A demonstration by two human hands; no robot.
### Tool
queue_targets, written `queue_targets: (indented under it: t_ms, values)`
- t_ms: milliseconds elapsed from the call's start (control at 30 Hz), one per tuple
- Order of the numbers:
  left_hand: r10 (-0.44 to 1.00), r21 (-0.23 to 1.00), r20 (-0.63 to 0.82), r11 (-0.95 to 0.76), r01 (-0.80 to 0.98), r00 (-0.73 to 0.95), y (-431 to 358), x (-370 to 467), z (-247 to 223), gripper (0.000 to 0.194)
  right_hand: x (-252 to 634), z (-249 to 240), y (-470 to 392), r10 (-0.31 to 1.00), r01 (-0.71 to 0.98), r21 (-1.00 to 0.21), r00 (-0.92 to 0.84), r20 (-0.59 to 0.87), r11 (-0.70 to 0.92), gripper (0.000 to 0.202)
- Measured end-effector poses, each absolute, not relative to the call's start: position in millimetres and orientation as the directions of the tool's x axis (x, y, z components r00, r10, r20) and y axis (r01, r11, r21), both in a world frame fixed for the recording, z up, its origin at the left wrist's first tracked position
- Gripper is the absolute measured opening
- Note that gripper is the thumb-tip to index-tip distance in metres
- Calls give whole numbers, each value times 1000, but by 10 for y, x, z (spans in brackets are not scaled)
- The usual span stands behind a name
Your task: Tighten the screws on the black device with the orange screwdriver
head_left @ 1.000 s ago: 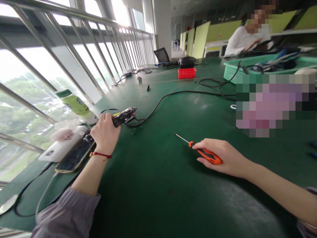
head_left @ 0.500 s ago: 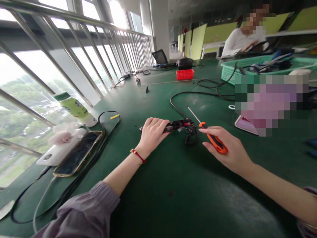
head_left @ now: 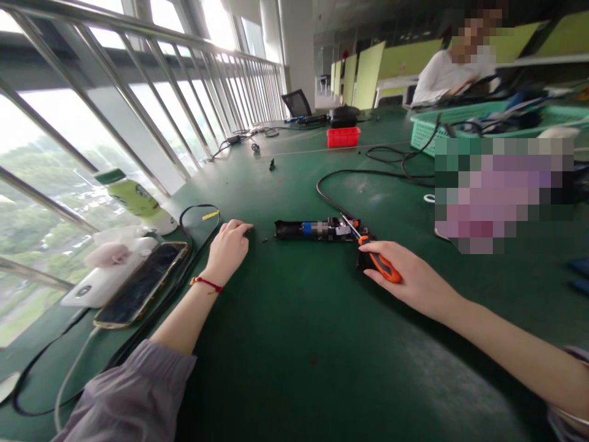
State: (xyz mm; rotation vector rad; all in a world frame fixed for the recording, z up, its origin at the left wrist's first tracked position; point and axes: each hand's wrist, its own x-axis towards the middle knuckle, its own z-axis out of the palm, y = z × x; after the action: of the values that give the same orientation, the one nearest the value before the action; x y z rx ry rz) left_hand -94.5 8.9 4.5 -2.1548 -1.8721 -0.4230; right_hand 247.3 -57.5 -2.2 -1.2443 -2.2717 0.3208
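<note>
At the frame's centre, a black device (head_left: pixel 294 230) with a blue band lies on the green bench (head_left: pixel 276 344). Right of centre, the right hand (head_left: pixel 416 276) grips an orange-and-black screwdriver (head_left: pixel 385 266), its shaft over the device's right end. Left of centre, the left hand (head_left: pixel 227 248) sits apart from the device.

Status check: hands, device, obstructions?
Right hand gripping screwdriver, shaft over black device. Left hand apart from it. Device on table. Possible snag: dark cable behind it.

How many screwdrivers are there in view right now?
1 that I can make out: the orange-and-black screwdriver in your right hand, its shaft over the black device. Others could be hidden in the green basket.
</note>
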Motion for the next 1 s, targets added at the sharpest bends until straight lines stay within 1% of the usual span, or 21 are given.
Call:
queue_targets:
  t_ms: [100, 167, 300, 467, 533, 633, 700, 800, 900, 1000]
  values:
    - [934, -18, 318, -162, 987, 159, 13, -923, 42, 36, 2483, -25, -571, 826, 710, -423, -453, 336, 562, 32]
    - [938, -53, 296, -170, 984, 178, -49, -817, 56, 34, 2489, -31, -566, 822, 713, -412, -460, 335, 567, 32]
    - [935, -147, 277, -188, 971, 223, -152, -596, 98, 33, 2496, -35, -554, 819, 722, -390, -471, 327, 571, 33]
    - [955, -309, 197, -154, 938, 222, -339, -330, 166, 29, 2497, -35, -548, 812, 724, -373, -481, 330, 580, 34]
    - [953, -355, 173, -176, 918, 249, -451, -176, 176, 29, 2493, -36, -545, 812, 722, -376, -480, 333, 581, 33]
    - [912, -363, 161, -301, 882, 378, -602, 67, 151, 28, 2479, -42, -539, 811, 720, -378, -477, 339, 582, 33]
    - [846, -373, 164, -423, 826, 507, -652, 179, 121, 26, 2468, -46, -541, 813, 716, -392, -465, 350, 578, 33]
    - [736, -378, 155, -572, 728, 659, -627, 203, 92, 22, 2457, -49, -556, 847, 710, -466, -399, 351, 528, 33]
    - [673, -292, 173, -662, 690, 719, -529, 95, 87, 21, 2457, -48, -565, 893, 730, -527, -277, 354, 435, 32]
    - [666, -156, 235, -693, 704, 708, -440, -7, 65, 22, 2463, -46, -560, 903, 760, -532, -169, 394, 374, 29]
